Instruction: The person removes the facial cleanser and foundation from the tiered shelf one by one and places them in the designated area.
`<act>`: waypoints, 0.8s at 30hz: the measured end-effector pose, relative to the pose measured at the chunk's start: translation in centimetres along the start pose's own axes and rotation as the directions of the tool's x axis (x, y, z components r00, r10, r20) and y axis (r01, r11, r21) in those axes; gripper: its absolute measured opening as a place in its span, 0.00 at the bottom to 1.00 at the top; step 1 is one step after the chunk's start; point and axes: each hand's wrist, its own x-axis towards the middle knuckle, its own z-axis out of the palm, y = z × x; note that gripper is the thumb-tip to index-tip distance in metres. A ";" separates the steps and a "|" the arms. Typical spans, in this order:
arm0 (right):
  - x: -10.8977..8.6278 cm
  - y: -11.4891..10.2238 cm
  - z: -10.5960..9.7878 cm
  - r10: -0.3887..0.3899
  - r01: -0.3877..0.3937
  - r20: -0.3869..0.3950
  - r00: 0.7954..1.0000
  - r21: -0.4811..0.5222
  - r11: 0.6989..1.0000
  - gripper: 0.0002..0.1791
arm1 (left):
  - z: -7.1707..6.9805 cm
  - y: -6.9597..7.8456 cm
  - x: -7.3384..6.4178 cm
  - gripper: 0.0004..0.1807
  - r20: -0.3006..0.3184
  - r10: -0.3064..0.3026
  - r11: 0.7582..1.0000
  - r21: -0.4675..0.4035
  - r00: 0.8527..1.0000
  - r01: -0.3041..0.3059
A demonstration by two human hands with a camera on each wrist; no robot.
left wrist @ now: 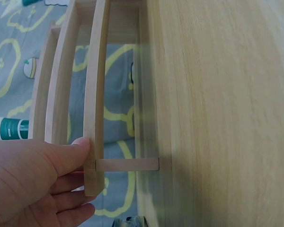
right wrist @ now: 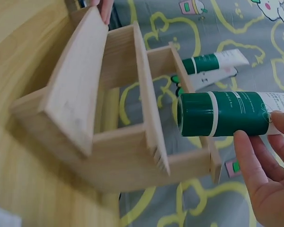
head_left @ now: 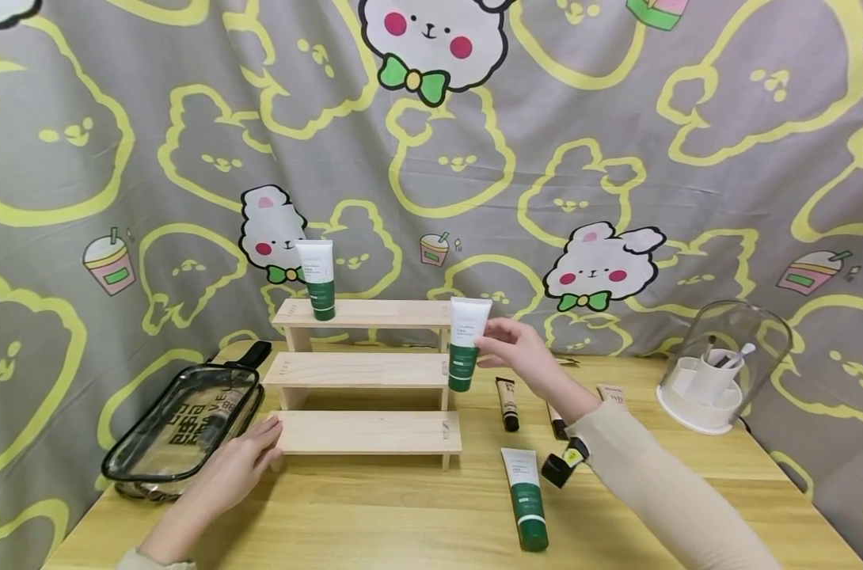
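Note:
My right hand [head_left: 520, 352] pinches a white and green squeeze tube [head_left: 461, 360] between thumb and fingers. It holds the tube upright, cap down, in front of the right end of a three-step wooden display stand [head_left: 367, 431]. The right wrist view shows the tube's green cap [right wrist: 196, 114] pointing towards the stand. My left hand [head_left: 239, 463] holds the left end of the lowest step, its thumb [left wrist: 80, 146] against the board's edge in the left wrist view. A matching tube [head_left: 317, 281] stands on its cap at the left of the top step.
Another green and white tube [head_left: 526, 499] lies on the table [head_left: 374, 522] at front right. Behind it lie a beige and black tube [head_left: 507, 404] and other small cosmetics. A clear-domed brush holder [head_left: 702, 388] stands far right; a transparent black-trimmed pouch [head_left: 189, 427] lies left.

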 end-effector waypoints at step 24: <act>-9.8 8.9 -8.4 0.256 -0.257 0.030 0.966 0.000 0.967 0.27 | -0.2 0.2 0.0 0.20 0.037 -0.025 1.000 -0.005 0.999 0.025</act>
